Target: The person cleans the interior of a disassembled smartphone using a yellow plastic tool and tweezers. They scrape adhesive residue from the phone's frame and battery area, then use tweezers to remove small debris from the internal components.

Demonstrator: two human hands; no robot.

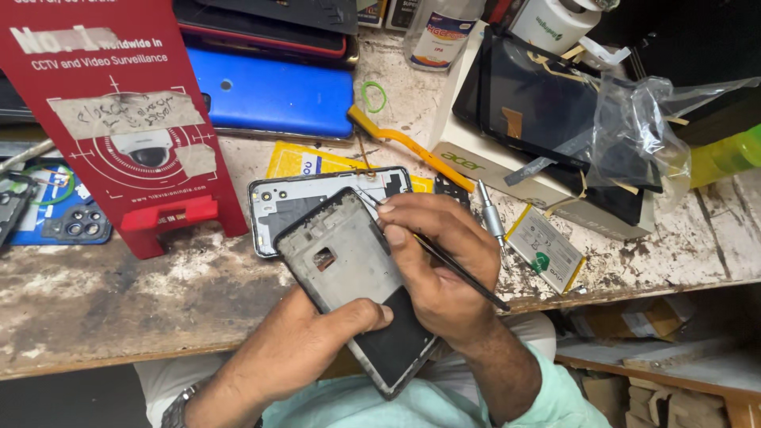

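Scuffed worktop (119,293) carries two opened phones. Left hand (305,341) grips one phone frame (349,269), its long axis slanting from upper left to lower right; right hand (436,261) pinches one pair of tweezers (452,265) over it.

From my remote view, the left hand (305,337) comes up from bottom centre, palm down, fingers wrapped under and thumb pressed flat across the top of what it holds. The right hand (436,269) enters from lower right, forearm in a pale green sleeve, wrist bent inward. Its fingers are curled in a pen-style pinch, the fingertips (386,209) pointing up-left, directly above the left thumb.
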